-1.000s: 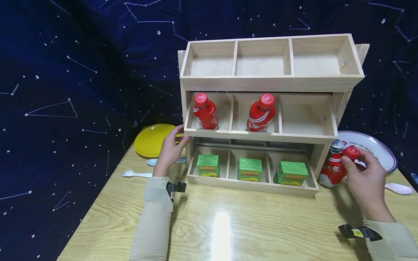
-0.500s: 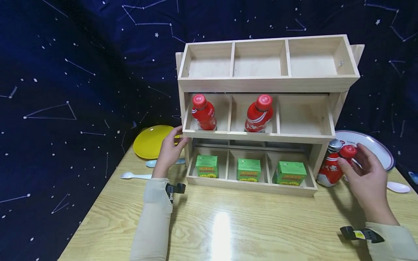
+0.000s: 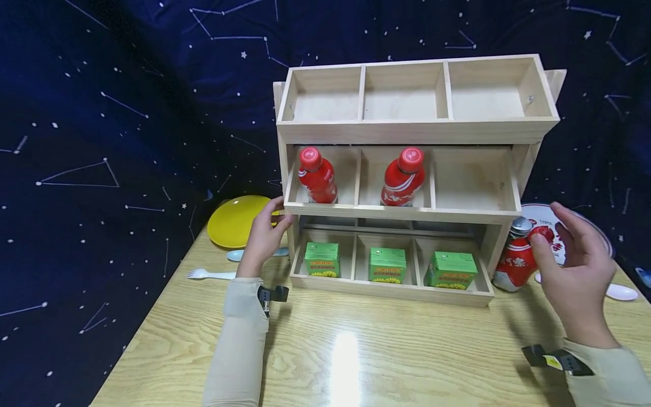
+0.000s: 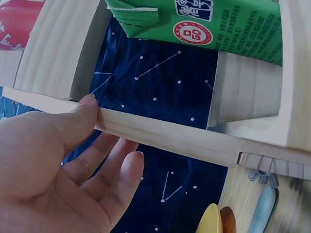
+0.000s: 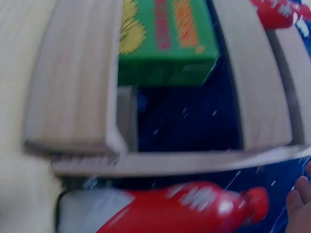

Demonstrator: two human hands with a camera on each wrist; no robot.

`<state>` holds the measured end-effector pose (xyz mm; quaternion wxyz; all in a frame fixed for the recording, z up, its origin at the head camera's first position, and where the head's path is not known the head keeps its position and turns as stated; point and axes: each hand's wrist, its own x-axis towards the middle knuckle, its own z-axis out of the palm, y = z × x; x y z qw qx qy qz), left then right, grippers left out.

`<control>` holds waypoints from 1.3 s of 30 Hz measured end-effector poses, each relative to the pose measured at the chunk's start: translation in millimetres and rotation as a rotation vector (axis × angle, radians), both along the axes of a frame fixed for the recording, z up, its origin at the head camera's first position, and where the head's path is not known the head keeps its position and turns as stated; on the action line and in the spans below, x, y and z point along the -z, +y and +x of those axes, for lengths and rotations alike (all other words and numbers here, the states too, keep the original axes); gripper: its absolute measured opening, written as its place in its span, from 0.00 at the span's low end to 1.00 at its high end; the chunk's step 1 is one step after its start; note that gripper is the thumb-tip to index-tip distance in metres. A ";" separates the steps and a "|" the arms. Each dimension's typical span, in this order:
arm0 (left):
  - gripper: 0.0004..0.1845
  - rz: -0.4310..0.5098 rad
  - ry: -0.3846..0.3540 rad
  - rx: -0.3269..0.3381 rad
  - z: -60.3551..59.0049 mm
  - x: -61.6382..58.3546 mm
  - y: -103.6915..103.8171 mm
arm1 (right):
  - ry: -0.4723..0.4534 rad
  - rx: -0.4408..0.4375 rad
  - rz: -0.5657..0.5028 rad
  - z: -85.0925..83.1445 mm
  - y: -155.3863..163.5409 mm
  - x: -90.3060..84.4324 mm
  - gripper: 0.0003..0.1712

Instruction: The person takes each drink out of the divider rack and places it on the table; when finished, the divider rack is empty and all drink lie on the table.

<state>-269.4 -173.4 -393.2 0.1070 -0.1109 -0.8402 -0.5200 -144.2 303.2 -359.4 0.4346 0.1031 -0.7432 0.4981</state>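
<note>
Three green juice cartons (image 3: 389,264) fill the wooden rack's (image 3: 417,131) bottom row, two red bottles (image 3: 317,175) its middle; a third red bottle (image 3: 517,259) stands right of the rack (beside a silver-capped one), right hand (image 3: 574,265) spread around its cap. Left-wrist view: left hand (image 4: 58,165), fingers relaxed, presses the rack's edge. Right-wrist view: blurred bottle, one fingertip.

Pale matt wooden rack (image 3: 417,131), glossy red plastic bottle (image 3: 516,261), shiny varnished wooden table (image 3: 356,350).
</note>
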 end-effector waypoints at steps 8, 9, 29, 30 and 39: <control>0.26 -0.001 -0.005 -0.002 -1.2 0.8 0.0 | 0.124 -0.210 -0.109 -0.7 -42.1 -30.7 0.27; 0.26 -0.001 -0.003 -0.003 -1.2 0.6 0.2 | 0.136 -0.229 -0.110 -1.9 -46.9 -33.9 0.26; 0.27 0.003 -0.022 -0.004 1.1 0.3 0.3 | -0.005 -0.347 0.074 -38.1 -133.1 -78.8 0.32; 0.27 0.003 -0.021 -0.003 1.0 0.4 0.2 | -0.023 -0.346 0.077 -43.3 -134.4 -77.5 0.33; 0.26 0.013 -0.014 -0.006 -0.8 0.4 0.2 | -0.126 -0.391 0.067 -61.1 -150.3 -82.6 0.33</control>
